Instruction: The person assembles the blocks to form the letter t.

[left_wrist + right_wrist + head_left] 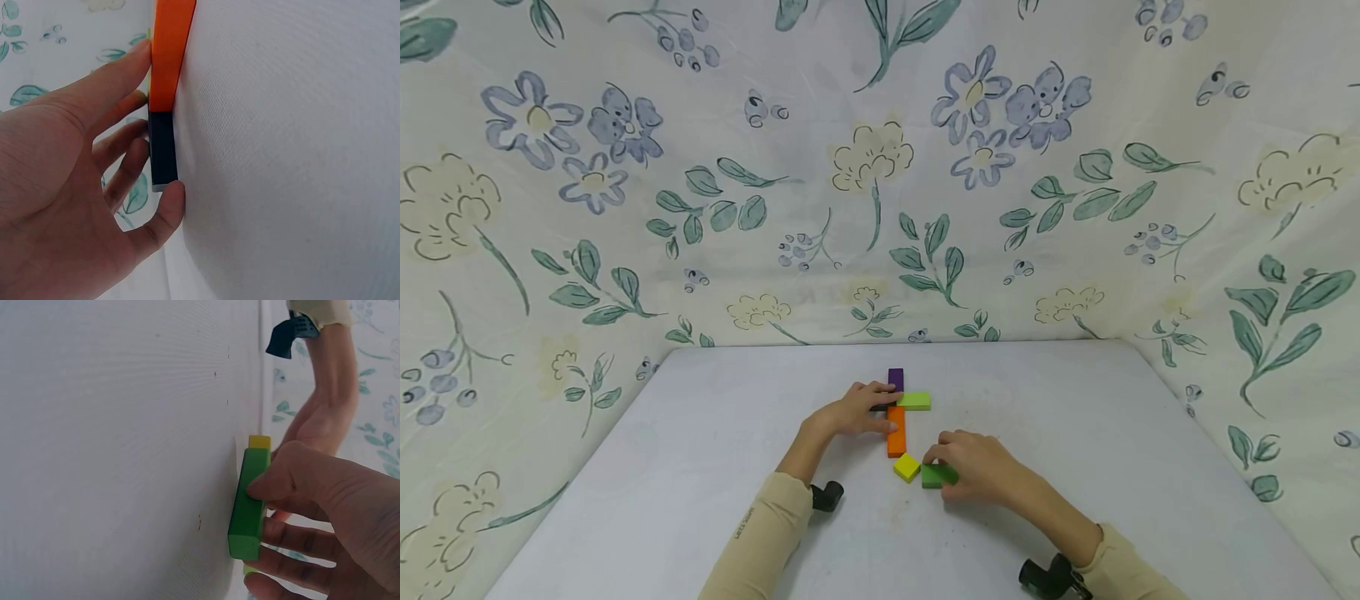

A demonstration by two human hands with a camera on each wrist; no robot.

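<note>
My left hand (853, 408) lies over the joined blocks, its thumb touching the orange block (897, 433) and its little finger at the end of the dark block (164, 150). Its other fingertips rest along these blocks, near the upright purple block (896, 379) and the light green block (917, 402). My right hand (981, 467) pinches a green block (249, 503) between thumb and fingers, low at the table. Tilted between the orange and green blocks is a yellow block (907, 467), a corner touching or nearly touching the orange one.
Under the blocks is a white table (700, 467), its far edge meeting a floral cloth (820, 192) that hangs behind and at both sides. Black wrist cameras stick out by the left wrist (828, 497) and the right wrist (1052, 577).
</note>
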